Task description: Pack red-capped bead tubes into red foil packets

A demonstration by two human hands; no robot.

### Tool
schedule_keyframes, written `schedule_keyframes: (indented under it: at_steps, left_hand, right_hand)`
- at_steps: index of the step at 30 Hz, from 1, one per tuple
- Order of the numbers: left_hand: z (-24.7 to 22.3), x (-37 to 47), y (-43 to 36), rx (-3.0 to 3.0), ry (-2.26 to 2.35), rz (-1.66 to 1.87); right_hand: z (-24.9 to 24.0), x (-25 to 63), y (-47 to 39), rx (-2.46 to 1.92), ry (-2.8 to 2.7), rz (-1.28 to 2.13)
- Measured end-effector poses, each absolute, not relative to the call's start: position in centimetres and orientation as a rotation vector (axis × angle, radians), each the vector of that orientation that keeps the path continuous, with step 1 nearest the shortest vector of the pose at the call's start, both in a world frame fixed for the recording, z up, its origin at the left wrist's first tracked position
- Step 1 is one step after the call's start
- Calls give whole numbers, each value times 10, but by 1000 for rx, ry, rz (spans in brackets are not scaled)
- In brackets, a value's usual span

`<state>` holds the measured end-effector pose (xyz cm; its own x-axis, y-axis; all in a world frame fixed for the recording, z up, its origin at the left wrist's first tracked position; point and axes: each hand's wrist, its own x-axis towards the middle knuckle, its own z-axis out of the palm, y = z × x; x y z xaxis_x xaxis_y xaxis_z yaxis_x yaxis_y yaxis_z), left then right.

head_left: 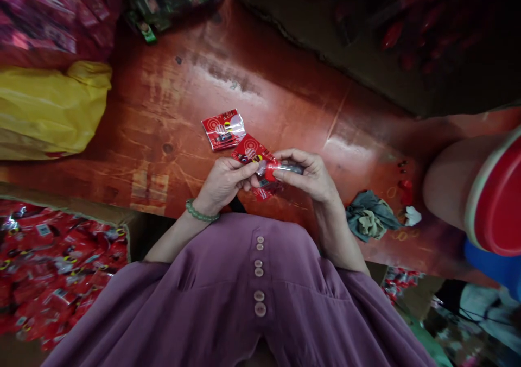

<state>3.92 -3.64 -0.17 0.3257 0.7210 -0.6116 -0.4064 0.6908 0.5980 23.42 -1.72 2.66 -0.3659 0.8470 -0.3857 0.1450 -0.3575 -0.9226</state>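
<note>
My right hand (307, 174) is closed round a small clear container with a red cap (272, 169), lying sideways over the table edge. My left hand (232, 178), with a green bead bracelet on its wrist, pinches a small piece of clear plastic (261, 167) at the capped end. Under both hands lie red printed cards (251, 146), partly hidden by the fingers. Just beyond them, to the left, a red printed packet in shiny film (223, 131) rests on the reddish table (183, 101).
A yellow bag (49, 109) and pink packets (61, 17) sit at the left. Below is a box of red packets (52, 264). At right are a crumpled cloth (370, 215) and a red-lidded tub (499, 193). A dark box (325, 41) stands beyond.
</note>
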Motion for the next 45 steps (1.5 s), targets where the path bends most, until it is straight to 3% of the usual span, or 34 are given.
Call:
schedule_keyframes:
  at_steps: [30,39,45]
  left_hand:
    - [-10,35,-34,383,917,757]
    - [-9,42,-37,483,950,817]
    - [-15,45,-42,584,996,833]
  right_hand:
    - [36,233,-22,-1205,-1512,1817]
    - [24,238,-21,-1218,-1222,1921]
    - [24,240,-21,-1310,-1310,1768]
